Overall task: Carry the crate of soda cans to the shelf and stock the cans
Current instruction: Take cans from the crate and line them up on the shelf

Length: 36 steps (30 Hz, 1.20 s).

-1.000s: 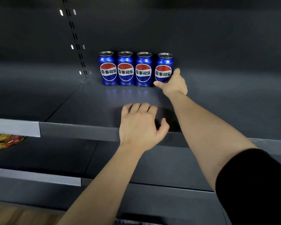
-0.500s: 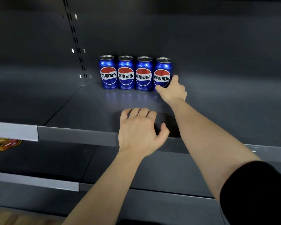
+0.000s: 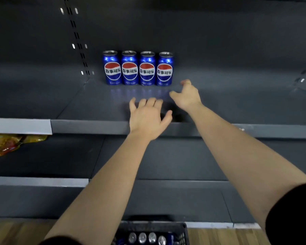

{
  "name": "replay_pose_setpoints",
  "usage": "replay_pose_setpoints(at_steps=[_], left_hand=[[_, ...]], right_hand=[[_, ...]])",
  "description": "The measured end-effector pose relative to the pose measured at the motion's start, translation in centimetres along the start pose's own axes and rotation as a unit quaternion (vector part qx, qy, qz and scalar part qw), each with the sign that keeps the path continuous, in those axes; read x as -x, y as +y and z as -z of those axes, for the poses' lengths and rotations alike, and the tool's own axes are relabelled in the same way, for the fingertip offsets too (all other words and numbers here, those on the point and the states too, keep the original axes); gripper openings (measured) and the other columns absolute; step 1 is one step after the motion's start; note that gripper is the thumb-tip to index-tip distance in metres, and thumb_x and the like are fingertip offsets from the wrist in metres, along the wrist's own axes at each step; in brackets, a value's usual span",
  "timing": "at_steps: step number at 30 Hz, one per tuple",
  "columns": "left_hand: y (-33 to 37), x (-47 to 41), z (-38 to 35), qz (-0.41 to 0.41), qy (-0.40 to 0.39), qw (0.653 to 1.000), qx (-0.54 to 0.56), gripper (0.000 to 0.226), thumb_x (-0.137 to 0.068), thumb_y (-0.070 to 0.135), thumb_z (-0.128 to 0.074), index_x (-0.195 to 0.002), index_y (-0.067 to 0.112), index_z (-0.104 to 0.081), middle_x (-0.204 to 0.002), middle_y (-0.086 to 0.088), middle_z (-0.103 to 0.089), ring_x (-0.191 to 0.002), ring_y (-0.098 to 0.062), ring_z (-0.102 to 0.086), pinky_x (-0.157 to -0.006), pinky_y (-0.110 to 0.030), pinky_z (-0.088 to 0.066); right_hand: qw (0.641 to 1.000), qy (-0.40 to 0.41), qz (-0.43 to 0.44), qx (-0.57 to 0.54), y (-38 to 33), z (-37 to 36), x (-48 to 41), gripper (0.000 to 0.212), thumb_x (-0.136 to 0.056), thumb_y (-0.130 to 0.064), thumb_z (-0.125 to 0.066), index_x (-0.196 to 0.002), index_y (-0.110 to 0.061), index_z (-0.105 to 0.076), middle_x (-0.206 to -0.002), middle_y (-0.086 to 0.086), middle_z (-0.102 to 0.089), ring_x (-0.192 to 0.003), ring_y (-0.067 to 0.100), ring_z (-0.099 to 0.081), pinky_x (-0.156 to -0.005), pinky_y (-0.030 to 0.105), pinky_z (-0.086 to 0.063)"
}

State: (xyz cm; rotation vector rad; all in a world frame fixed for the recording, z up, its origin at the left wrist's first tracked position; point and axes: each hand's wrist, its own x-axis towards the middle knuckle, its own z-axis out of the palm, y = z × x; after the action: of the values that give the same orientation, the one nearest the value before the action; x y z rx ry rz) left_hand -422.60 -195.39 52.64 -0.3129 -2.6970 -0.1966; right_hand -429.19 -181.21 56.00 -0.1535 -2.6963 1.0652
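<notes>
Blue soda cans (image 3: 138, 68), four of them, stand upright in a tight row at the back of the dark metal shelf (image 3: 95, 103), side by side and labels facing me. They sit at 12 o'clock from my left hand (image 3: 147, 119). That hand is palm down over the front part of the shelf, its fingers (image 3: 150, 103) straight and spread, holding nothing; I cannot tell whether it touches the metal. My right hand (image 3: 187, 98) hangs at about 4 o'clock from the rightmost can (image 3: 164, 69), near it but apart, fingers loosely curled and thumb out, with nothing in its grasp. It is a little blurred.

Down at 6 o'clock, on the wooden floor (image 3: 16, 230) against the base of the shelving, sits the black crate (image 3: 183, 230), with the silver tops of more cans (image 3: 142, 237) showing inside. Off at 9 o'clock, on the lower shelf, lie some yellow and red snack packets (image 3: 5, 144).
</notes>
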Motion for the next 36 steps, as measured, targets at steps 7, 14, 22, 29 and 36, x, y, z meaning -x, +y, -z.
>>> replay_pose_setpoints(at_steps=[7,14,22,29,36], left_hand=[[-1.0,4.6,2.1,-0.051,0.052,0.997,0.033,0.051,-0.096,0.045,-0.033,-0.139,0.019,-0.044,-0.147,-0.004,-0.042,-0.133,-0.023,-0.037,-0.115,-0.05,-0.01],[-1.8,10.8,1.8,-0.069,0.046,0.996,0.041,0.054,-0.094,0.043,-0.033,-0.139,0.017,-0.045,-0.15,-0.007,-0.038,-0.139,-0.026,-0.032,-0.116,-0.048,-0.013],[-0.7,19.7,-1.2,-0.045,-0.016,0.997,0.055,0.051,-0.096,0.041,-0.037,-0.139,0.014,-0.046,-0.15,-0.008,-0.039,-0.14,-0.027,-0.031,-0.116,-0.048,-0.013],[-1.3,29.6,-8.5,-0.03,-0.118,0.992,0.032,0.052,-0.095,0.043,-0.034,-0.136,0.015,-0.049,-0.147,-0.008,-0.043,-0.137,-0.026,-0.036,-0.115,-0.048,-0.015],[-4.3,40.0,-20.6,-0.002,-0.207,0.978,0.006,0.049,-0.097,0.042,-0.035,-0.138,0.018,-0.046,-0.148,-0.005,-0.041,-0.137,-0.023,-0.036,-0.116,-0.046,-0.013]], right_hand=[[0.993,0.105,0.036,-0.035,0.3,1.6,7.6,0.047,-0.088,-0.026,-0.062,-0.131,-0.009,-0.052,-0.126,0.011,-0.061,-0.12,0.023,-0.055,-0.095,0.022,-0.039],[0.987,0.122,0.099,-0.015,2.2,0.7,15.1,0.044,-0.089,-0.021,-0.059,-0.13,-0.006,-0.054,-0.128,0.008,-0.059,-0.12,0.022,-0.053,-0.095,0.019,-0.036],[0.996,0.05,0.074,-0.008,8.2,-2.7,24.1,0.052,-0.089,-0.02,-0.06,-0.137,-0.006,-0.046,-0.139,0.009,-0.048,-0.128,0.023,-0.046,-0.096,0.019,-0.033],[0.994,-0.09,-0.055,0.016,17.5,-10.1,32.3,0.053,-0.091,-0.022,-0.061,-0.14,-0.011,-0.045,-0.143,0.01,-0.045,-0.13,0.026,-0.045,-0.093,0.023,-0.035],[0.973,-0.181,-0.142,0.037,28.3,-21.1,38.8,0.057,-0.093,-0.026,-0.061,-0.144,-0.011,-0.042,-0.142,0.014,-0.047,-0.126,0.028,-0.049,-0.097,0.027,-0.037]])
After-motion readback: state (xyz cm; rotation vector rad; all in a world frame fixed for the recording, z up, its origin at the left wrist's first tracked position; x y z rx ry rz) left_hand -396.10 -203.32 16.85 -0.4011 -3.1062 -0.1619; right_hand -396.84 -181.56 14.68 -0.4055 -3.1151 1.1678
